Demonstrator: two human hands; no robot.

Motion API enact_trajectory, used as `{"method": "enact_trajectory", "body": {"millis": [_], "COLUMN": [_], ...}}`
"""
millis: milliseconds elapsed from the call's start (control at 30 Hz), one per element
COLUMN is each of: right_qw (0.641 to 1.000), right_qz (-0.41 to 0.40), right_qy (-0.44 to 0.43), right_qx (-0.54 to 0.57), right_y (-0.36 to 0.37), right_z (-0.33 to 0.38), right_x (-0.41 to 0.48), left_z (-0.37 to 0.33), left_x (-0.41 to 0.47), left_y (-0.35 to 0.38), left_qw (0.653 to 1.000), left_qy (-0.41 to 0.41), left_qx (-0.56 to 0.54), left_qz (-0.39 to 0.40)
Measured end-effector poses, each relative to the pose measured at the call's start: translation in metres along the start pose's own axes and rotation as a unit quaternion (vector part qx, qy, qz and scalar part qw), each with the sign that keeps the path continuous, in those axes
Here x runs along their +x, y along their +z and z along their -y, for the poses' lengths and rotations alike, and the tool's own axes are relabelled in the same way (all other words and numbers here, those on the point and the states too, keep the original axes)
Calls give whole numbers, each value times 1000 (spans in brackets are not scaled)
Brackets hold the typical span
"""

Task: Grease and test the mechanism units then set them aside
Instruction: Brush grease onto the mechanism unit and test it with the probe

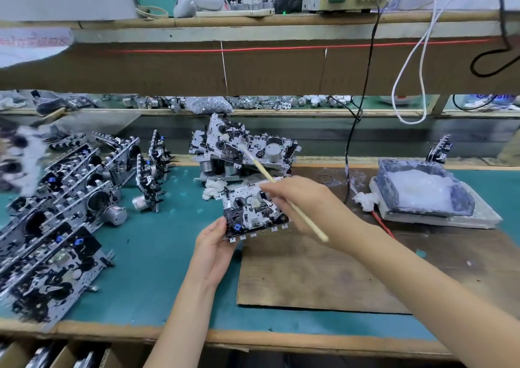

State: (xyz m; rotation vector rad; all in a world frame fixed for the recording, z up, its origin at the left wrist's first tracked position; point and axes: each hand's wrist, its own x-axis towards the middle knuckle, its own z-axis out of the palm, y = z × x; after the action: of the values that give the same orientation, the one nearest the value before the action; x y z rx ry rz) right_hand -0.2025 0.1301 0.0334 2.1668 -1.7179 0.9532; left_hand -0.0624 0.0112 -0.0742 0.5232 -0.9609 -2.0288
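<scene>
At the far left we see rows of mechanism units [60, 212] leaning against one another on the green desk [157, 258]. Moving right, our left forearm rises from the bottom edge. The left hand [214, 245] is turned palm-up, its thumb lying along the near left corner of a single mechanism unit [249, 214] and its fingers curled beneath it. This unit is held face-up and slightly tilted, just over the left edge of a brown board [304, 272]. Behind it a stack of units [244, 148] sits at the back of the desk. Our right forearm reaches in from the lower right. The right hand [305, 204] hovers over the held unit's right side and pinches a wooden-handled brush [264, 171]. The white tip points up and left over the stack, and the handle end juts toward us. We cannot tell whether the fingertips touch the unit. Further right stands a tray of white grease [419, 191].
</scene>
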Motion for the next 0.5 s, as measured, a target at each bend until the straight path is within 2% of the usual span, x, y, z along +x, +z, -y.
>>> {"method": "enact_trajectory", "body": {"millis": [133,500], "right_qw": [998,997], "right_qz": [-7,41], "right_qy": [-8,28], "right_qx": [62,62], "right_y": [-11,-13], "right_z": [9,14], "right_x": [-12,-14], "left_z": [1,-2], "left_x": [3,1], "left_y": [-1,1], "left_qw": [1000,1000], "left_qy": [7,-5], "left_qx": [-2,-8], "left_qz": [-5,-25]}}
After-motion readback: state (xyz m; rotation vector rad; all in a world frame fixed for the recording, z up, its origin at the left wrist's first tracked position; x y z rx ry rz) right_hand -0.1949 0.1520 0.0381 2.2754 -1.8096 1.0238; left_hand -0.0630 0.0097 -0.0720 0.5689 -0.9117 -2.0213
